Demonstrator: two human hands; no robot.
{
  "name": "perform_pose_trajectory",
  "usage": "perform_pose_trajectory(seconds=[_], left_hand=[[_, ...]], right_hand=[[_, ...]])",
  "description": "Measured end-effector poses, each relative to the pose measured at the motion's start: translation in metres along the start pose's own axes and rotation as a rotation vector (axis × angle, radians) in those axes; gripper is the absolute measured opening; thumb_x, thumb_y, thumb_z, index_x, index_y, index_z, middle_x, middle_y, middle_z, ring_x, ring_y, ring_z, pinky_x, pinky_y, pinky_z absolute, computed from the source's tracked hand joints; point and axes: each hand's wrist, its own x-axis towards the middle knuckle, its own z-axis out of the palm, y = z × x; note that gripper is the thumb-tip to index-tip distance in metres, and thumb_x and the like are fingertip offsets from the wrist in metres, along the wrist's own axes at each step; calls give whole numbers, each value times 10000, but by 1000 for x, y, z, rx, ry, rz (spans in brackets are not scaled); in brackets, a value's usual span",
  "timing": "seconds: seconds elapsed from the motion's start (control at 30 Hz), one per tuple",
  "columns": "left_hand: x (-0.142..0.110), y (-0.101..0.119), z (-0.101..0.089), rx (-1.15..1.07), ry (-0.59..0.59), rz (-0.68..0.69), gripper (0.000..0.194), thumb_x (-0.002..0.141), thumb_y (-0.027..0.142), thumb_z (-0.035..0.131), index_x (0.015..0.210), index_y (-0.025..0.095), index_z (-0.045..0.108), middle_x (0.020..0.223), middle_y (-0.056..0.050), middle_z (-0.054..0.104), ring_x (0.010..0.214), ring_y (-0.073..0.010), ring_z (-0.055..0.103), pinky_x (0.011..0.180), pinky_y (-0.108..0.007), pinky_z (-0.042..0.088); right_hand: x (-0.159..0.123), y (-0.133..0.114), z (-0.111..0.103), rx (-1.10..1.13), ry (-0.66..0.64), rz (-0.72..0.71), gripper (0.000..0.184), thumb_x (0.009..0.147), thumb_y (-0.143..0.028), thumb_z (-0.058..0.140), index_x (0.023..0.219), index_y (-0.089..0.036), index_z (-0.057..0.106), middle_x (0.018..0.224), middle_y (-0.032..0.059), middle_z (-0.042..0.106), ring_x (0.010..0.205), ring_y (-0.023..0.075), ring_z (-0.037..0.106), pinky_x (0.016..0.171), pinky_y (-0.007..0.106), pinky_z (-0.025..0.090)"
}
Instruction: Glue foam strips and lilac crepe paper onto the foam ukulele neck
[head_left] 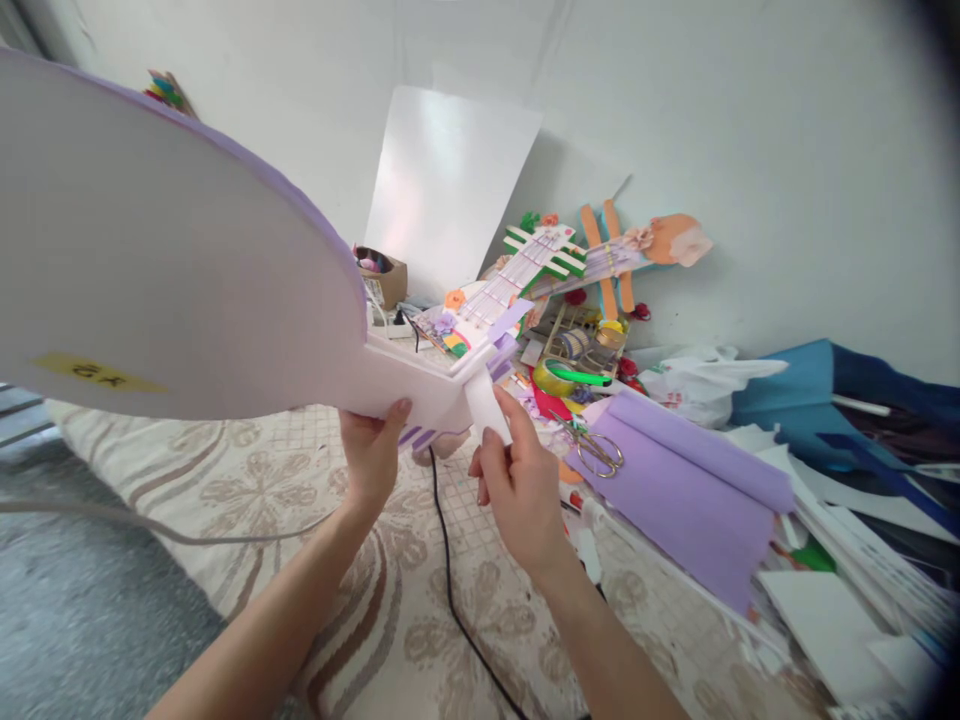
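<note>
A large white board cutout (187,270) with a purple edge, shaped like an instrument with a rounded body and narrow neck, fills the left of the head view. My left hand (373,450) is closed around the lower edge of its neck, thumb on the white face. My right hand (517,480) pinches a white strip (486,408) between thumb and fingers. The strip's upper end lies against the neck's far end, where purple pieces (504,350) stick out. Whether the strip is fastened there I cannot tell.
Decorated paper instruments (517,280) lean by the wall near a white sheet (450,180). To the right lie scissors (596,452), purple paper (675,500), a tape roll (553,378), a green glue-gun-like stick (581,377) and plastic bags (697,385). A black cord (450,580) crosses the patterned cloth (255,490).
</note>
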Motion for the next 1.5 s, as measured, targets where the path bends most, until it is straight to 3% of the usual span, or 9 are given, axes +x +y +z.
perform_pose_trajectory(seconds=[0.53,1.1,1.5], left_hand=[[-2,-4,-3,27,-6,-49,535,654,345,874,1039,203,532,960,-29,669,879,-155,664,800,-267,549],[1,-1,4,-34,-13,-77,655,565,414,902,1062,179,545,1070,-86,683,901,-165,638,822,-286,523],[2,2,5,-13,-24,-106,614,559,420,897,1007,170,559,968,-58,684,862,-160,631,785,-277,515]], right_hand=[[-2,8,4,-14,-3,8,516,967,-289,378,1434,-85,462,543,-39,582,386,113,467,428,217,362],[-5,6,9,1,45,-31,522,944,-281,404,1421,-83,478,568,-26,602,400,127,506,445,222,402],[-7,4,11,-24,80,-75,494,931,-240,406,1395,-92,489,555,-33,607,459,150,576,483,222,408]])
